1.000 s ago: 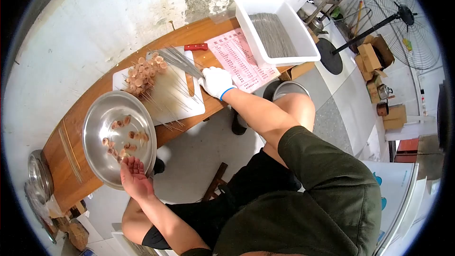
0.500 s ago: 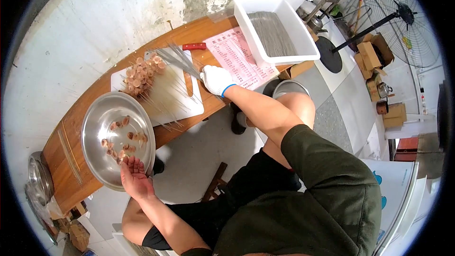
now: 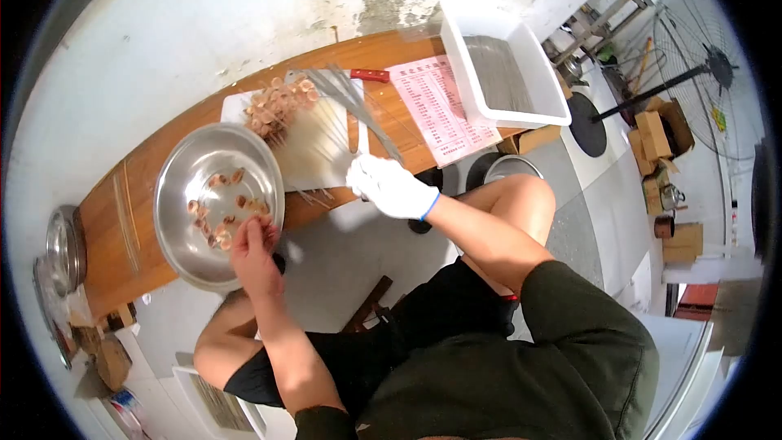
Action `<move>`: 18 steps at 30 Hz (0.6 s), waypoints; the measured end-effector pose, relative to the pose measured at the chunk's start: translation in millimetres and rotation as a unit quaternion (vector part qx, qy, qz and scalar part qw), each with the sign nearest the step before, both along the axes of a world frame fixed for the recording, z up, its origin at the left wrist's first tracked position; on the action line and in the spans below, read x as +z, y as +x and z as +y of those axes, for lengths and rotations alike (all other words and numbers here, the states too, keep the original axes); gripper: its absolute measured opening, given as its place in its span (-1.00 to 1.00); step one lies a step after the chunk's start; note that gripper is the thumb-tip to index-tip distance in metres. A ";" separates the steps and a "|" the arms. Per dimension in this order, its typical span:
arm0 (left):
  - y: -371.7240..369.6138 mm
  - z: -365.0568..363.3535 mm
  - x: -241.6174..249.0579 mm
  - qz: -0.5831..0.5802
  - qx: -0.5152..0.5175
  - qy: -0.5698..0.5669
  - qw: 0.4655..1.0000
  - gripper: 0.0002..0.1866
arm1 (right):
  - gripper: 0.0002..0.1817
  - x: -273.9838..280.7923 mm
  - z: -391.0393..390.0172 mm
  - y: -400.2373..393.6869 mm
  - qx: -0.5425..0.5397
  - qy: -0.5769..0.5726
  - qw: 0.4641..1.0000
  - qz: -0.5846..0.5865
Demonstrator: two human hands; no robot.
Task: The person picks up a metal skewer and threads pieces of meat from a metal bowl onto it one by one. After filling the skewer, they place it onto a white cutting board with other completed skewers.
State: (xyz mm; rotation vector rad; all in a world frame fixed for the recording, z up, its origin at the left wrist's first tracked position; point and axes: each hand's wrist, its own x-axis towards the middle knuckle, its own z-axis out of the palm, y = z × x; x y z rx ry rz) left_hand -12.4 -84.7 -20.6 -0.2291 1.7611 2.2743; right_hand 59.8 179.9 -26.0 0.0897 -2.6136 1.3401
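Note:
My bare left hand (image 3: 259,253) reaches over the near right side of a steel bowl (image 3: 183,155), its fingers drawn together beside several small round brownish-pink pieces (image 3: 221,232). Whatever those fingers pinch is hidden. My right hand (image 3: 389,186), in a white glove with a blue cuff, hovers off the table's front edge with fingers curled; I cannot make out anything in it. Beyond it, a bundle of thin skewers (image 3: 358,106) lies over the white cutting board (image 3: 322,167). A heap of loaded skewers with pinkish round pieces (image 3: 273,110) rests at the board's left.
A red-handled knife (image 3: 371,76) and a pink printed sheet (image 3: 440,106) lie on the wooden table (image 3: 122,253). A white tub (image 3: 525,118) of thin skewers stands at the right end. Steel bowls (image 3: 65,248) sit at the far left; a fan (image 3: 586,124) stands on the floor.
My left hand has turned from palm-up to fingers-down and closed over the pieces. My right hand has left the skewer bundle and come back toward me. The view has shifted.

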 end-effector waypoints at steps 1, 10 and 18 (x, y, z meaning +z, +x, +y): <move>2.5 7.2 2.6 0.013 -0.013 -0.001 1.000 -0.75 | -0.74 12.4 -11.3 11.4 0.024 -0.012 1.000 -0.003; 40.8 10.1 9.9 0.020 -0.096 -0.014 0.995 -0.80 | -0.71 16.4 -71.5 84.1 0.054 -0.225 0.931 -0.282; 47.4 -2.3 13.4 -0.010 -0.077 0.046 0.996 -0.81 | -0.67 15.8 -82.9 118.0 0.073 -0.431 0.866 -0.244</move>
